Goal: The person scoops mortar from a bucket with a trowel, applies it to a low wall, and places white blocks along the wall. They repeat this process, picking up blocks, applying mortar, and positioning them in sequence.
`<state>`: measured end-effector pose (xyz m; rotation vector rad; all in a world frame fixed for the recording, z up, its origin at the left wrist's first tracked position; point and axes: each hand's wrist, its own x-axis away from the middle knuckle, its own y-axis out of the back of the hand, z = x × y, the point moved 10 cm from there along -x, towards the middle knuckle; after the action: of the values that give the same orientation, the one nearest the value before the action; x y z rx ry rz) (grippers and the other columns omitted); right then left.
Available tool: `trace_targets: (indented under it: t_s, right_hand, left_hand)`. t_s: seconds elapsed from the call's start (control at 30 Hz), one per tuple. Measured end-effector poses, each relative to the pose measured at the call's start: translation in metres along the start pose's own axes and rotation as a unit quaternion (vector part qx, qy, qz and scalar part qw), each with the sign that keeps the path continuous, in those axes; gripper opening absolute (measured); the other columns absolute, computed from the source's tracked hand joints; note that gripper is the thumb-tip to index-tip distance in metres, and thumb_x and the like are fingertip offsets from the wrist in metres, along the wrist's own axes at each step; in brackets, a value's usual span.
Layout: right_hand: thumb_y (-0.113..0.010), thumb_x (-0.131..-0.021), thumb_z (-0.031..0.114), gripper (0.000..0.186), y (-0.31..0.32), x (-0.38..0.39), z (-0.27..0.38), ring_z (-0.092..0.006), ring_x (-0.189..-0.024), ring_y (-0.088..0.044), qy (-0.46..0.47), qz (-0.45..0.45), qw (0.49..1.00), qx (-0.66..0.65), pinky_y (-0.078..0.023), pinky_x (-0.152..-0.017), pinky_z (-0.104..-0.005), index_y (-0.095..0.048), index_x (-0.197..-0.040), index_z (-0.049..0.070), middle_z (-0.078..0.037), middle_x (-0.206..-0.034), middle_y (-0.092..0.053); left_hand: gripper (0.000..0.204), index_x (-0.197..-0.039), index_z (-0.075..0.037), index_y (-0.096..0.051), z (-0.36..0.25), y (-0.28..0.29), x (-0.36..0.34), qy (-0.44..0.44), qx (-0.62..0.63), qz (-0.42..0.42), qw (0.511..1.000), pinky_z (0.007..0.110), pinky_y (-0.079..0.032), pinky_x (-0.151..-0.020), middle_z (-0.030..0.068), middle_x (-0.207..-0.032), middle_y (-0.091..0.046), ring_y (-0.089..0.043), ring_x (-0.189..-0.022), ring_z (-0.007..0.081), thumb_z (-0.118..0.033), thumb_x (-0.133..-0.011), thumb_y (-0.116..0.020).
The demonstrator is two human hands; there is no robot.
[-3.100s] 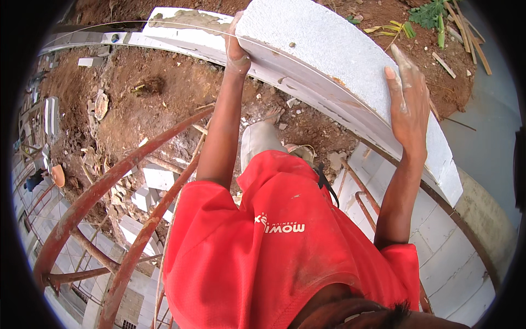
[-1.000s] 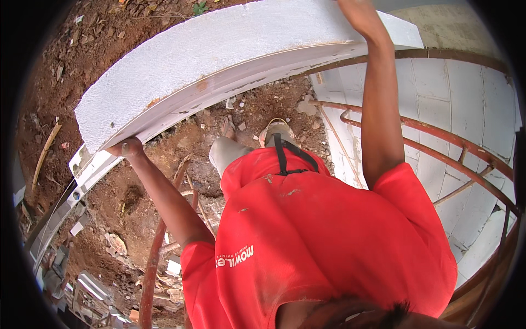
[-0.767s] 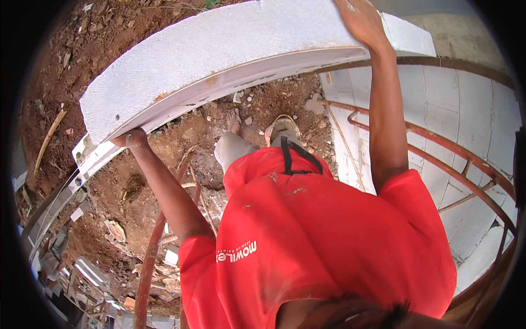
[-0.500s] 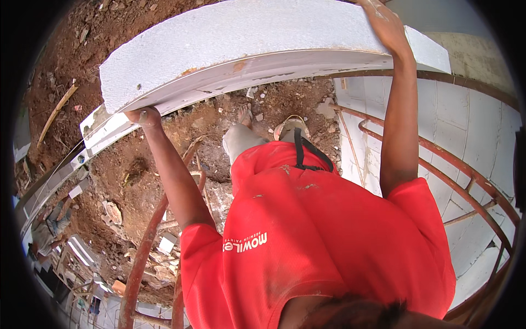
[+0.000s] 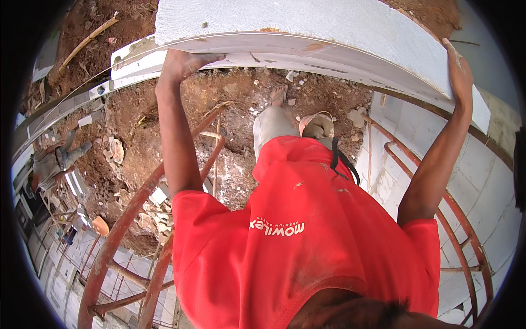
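A long white lightweight concrete block [image 5: 307, 22] spans the top of the view, on or just above the course of white blocks in front of me. My left hand [image 5: 186, 63] grips its lower left edge, with fingers stretched along the underside. My right hand [image 5: 460, 74] is wrapped against its right end, fingertips up near the top corner. Another white block [image 5: 479, 112] shows just right of that hand. Left of the long block, the wall's white block [image 5: 129, 57] has grey mortar on it. The long block's upper edge is cut off by the frame.
Rusty red scaffold tubes [image 5: 123, 236] rise at my left, and a curved scaffold rail [image 5: 457, 211] is at my right beside a white block wall [image 5: 466, 153]. Far below lies rubble-strewn soil [image 5: 148, 115]. A pale bucket [image 5: 318, 127] stands near my foot. Another person [image 5: 52, 164] is at far left.
My right hand has moved from the block's top edge down to its right end. My left fingers now reach further along the underside. The view has shifted, so the block appears further right.
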<state>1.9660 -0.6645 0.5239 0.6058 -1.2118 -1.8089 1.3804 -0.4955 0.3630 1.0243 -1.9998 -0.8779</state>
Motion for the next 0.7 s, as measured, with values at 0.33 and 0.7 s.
trace_targets:
  t_s: [0.33, 0.7]
  right_hand:
    - [-0.041, -0.103, 0.047, 0.057, 0.012, 0.003, 0.014, -0.0475, -0.099, -0.064, -0.038, -0.052, 0.985, 0.16, -0.047, -0.084, -0.0534, -0.068, -0.099, -0.002, -0.029, -0.103, -0.069]
    - [-0.037, -0.102, 0.045, 0.057, 0.007, -0.009, 0.003, -0.0503, -0.097, -0.062, 0.015, -0.053, 0.98, 0.19, -0.045, -0.085, -0.0555, -0.066, -0.095, -0.003, -0.031, -0.101, -0.067]
  left_hand:
    - [0.067, -0.128, -0.013, -0.075, 0.01, -0.023, -0.024, -0.042, -0.091, 0.123, 0.987, 0.043, -0.052, -0.105, 0.0147, -0.125, -0.074, -0.068, -0.121, 0.0325, -0.058, -0.079, -0.083]
    - [0.059, -0.132, -0.011, -0.071, -0.006, -0.021, -0.022, -0.06, -0.136, 0.139, 0.979, 0.041, -0.051, -0.102, 0.0128, -0.129, -0.073, -0.067, -0.121, 0.0303, -0.051, -0.089, -0.078]
